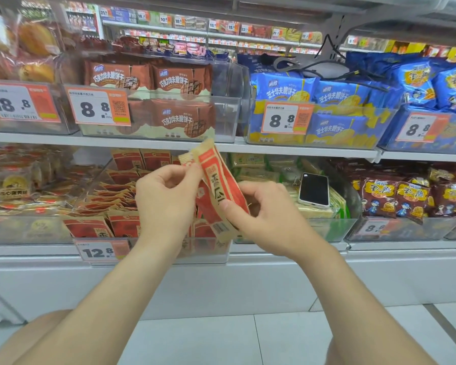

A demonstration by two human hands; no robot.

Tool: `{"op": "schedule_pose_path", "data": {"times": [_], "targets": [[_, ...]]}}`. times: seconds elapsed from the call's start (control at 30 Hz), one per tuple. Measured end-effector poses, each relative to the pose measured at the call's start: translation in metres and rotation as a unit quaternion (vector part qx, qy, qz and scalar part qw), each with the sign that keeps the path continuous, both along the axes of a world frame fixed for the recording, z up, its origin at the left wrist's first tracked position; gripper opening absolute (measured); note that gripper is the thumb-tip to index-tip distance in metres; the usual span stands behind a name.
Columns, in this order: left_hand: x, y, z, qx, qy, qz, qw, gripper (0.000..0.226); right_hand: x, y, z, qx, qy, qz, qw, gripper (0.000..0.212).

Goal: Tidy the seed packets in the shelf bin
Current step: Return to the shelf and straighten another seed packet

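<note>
Hands meet in front of the lower shelf: left hand pinches the top of a red-and-tan seed packet, right hand clamps its lower edge, packet tilted. Behind them, clear shelf bin holds more packets, jumbled. Phone lies on green packs beside it.

A shop, a snack aisle by the look: white shelves stacked with clear bins of packaged biscuits, orange-and-white price tags clipped to the fronts, further stocked shelving visible behind.
</note>
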State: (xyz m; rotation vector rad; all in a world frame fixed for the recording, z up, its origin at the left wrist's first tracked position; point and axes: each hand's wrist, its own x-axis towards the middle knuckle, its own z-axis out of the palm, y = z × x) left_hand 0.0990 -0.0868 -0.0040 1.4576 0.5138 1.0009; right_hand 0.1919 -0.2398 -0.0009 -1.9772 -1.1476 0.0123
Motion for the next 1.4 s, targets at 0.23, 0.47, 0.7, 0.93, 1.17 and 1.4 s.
{"op": "schedule_pose_path", "data": {"times": [0.23, 0.47, 0.7, 0.93, 1.17, 1.4], "targets": [[-0.003, 0.0, -0.005, 0.112, 0.158, -0.08, 0.978, 0.033, 0.001, 0.006, 0.0, 0.009, 0.03, -0.1, 0.994, 0.037], [-0.004, -0.007, -0.008, 0.13, 0.187, -0.15, 0.962, 0.035, 0.002, 0.006, -0.001, 0.019, 0.003, -0.18, 0.983, 0.049], [0.0, -0.008, -0.007, 0.055, 0.164, -0.173, 0.97, 0.027, -0.005, 0.005, 0.0, 0.082, 0.045, -0.156, 0.983, 0.035], [0.004, -0.012, -0.009, 0.1, 0.162, -0.131, 0.973, 0.02, -0.009, 0.008, -0.002, 0.025, 0.065, -0.145, 0.987, 0.039], [0.006, -0.01, -0.008, 0.094, 0.167, -0.159, 0.968, 0.006, -0.007, 0.006, 0.01, 0.045, 0.276, -0.136, 0.951, 0.024], [0.005, -0.016, -0.01, 0.104, 0.174, -0.154, 0.967, 0.007, -0.009, 0.0, 0.013, 0.049, 0.376, -0.126, 0.917, 0.024]]}}
